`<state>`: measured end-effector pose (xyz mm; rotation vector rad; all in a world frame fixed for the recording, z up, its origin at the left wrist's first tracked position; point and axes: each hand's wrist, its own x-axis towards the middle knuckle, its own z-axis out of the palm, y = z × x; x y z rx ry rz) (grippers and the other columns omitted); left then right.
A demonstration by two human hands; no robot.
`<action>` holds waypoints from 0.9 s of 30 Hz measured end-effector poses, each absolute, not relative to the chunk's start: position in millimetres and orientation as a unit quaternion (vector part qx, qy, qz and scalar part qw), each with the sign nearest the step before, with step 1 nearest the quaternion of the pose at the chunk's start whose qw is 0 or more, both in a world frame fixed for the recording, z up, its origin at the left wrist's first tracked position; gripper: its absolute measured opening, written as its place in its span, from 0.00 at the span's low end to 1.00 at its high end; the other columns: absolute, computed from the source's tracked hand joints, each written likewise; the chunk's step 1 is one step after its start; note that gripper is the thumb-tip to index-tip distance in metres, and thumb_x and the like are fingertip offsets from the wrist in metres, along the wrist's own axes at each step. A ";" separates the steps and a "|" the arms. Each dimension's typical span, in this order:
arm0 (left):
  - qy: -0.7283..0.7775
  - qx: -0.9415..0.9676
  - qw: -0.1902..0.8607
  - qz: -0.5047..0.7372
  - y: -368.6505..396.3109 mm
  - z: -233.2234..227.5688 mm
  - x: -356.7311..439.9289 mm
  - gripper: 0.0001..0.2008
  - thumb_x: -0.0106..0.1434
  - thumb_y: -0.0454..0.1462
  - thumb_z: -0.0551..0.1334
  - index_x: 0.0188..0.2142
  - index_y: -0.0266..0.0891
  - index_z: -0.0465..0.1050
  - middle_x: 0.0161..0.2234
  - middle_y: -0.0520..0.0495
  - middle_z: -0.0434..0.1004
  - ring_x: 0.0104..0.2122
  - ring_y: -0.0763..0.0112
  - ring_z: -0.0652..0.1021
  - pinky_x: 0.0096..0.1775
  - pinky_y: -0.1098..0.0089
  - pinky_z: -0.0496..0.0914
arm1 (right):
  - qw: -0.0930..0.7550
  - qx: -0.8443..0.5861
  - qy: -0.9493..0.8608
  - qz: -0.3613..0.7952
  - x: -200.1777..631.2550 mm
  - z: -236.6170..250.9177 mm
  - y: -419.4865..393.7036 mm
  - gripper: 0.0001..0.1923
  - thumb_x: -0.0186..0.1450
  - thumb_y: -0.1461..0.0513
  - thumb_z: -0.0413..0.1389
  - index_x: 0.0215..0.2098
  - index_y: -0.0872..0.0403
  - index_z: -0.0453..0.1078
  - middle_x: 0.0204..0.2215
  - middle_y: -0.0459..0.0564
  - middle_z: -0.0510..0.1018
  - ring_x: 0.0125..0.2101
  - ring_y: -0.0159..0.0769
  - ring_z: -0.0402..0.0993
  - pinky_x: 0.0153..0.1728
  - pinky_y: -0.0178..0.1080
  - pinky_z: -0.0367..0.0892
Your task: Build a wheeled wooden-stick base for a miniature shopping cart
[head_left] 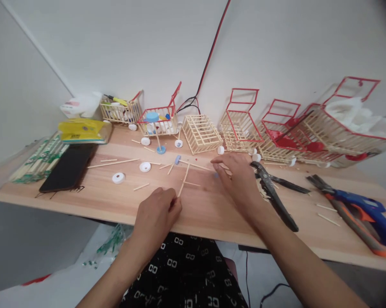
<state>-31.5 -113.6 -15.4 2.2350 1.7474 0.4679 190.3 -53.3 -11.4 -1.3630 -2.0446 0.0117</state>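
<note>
My left hand [158, 210] is closed in a pinch on the near end of a thin wooden stick [184, 179], which points away from me over the tabletop. Close by lie a short stick [192, 184], a longer stick [199, 166] and a small blue piece [177, 159]. Over the table to the right, my right hand [236, 177] reaches palm down with its fingers apart, beside a bit of stick; its fingertips partly hide what lies beneath. Black-handled pliers [273, 194] lie just right of that hand.
Small stick-built carts [241, 130] with red trim and white wheels line the wall, around a slatted stick frame [202, 133]. Left are a black phone [67, 167], a yellow packet [82, 130] and bundled sticks [40, 160]. A blue glue gun [366, 209] lies right. White discs [118, 178] sit nearer.
</note>
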 end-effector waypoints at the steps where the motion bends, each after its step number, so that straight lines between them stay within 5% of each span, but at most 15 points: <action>1: 0.602 0.771 0.133 0.162 -113.5 -15.3 -32.2 0.11 0.63 0.35 0.52 0.24 0.40 0.59 0.25 0.49 0.67 0.28 0.69 0.68 0.30 0.68 0.58 | 0.334 -0.519 -0.786 0.007 194.2 -11.7 -50.6 0.09 0.66 0.62 0.51 0.39 0.52 0.72 0.39 0.54 0.77 0.44 0.45 0.69 0.47 0.48 0.60; 14: 0.596 0.777 0.155 0.128 -110.1 -12.6 -42.0 0.13 0.67 0.40 0.50 0.25 0.40 0.59 0.26 0.49 0.68 0.31 0.65 0.69 0.31 0.67 0.56 | 0.246 -0.531 -0.805 0.097 205.9 -24.8 -40.7 0.12 0.60 0.64 0.57 0.43 0.55 0.72 0.39 0.54 0.75 0.42 0.41 0.70 0.43 0.43 0.65; 27: 0.595 0.758 0.203 0.176 -110.9 -12.2 -50.7 0.15 0.63 0.46 0.60 0.25 0.39 0.65 0.25 0.51 0.69 0.29 0.68 0.70 0.31 0.69 0.59 | 0.288 -0.512 -0.802 0.107 205.4 -14.8 -44.0 0.10 0.63 0.61 0.56 0.42 0.55 0.73 0.38 0.54 0.76 0.42 0.41 0.71 0.46 0.43 0.63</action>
